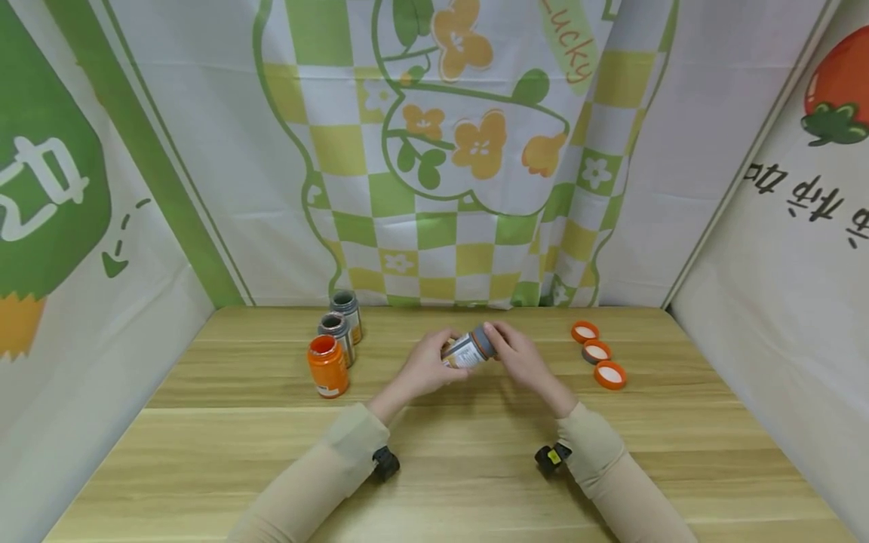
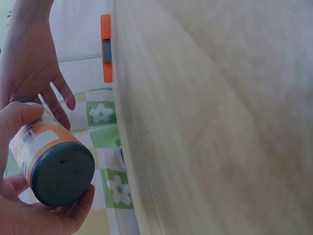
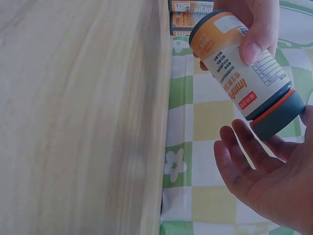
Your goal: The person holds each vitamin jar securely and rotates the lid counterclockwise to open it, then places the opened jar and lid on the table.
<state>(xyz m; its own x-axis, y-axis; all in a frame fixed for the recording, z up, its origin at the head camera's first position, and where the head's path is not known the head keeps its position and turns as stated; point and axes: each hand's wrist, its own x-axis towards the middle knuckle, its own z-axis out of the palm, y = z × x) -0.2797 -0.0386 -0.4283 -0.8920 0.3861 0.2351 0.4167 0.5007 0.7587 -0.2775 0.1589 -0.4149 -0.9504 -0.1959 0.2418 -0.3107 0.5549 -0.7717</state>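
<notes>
My left hand [image 1: 429, 366] grips a white-and-orange labelled bottle [image 1: 463, 353] around its body and holds it tilted above the table. At the bottle's upper right end sits a dark grey cap [image 1: 484, 342] with an orange band under it. My right hand [image 1: 521, 360] is at this cap. In the right wrist view, thumb and index finger pinch the cap [image 3: 279, 116] while the other fingers extend loosely below. The left wrist view shows the bottle's dark base [image 2: 63, 174], with the left fingers curled around its side.
On the left stand an orange bottle [image 1: 328, 369] and two grey bottles [image 1: 348, 343], all uncapped, in a slanting row. Three caps [image 1: 597, 351] lie with their white insides up on the right of the wooden table [image 1: 468, 467]. A checked cloth [image 1: 434, 226] hangs behind.
</notes>
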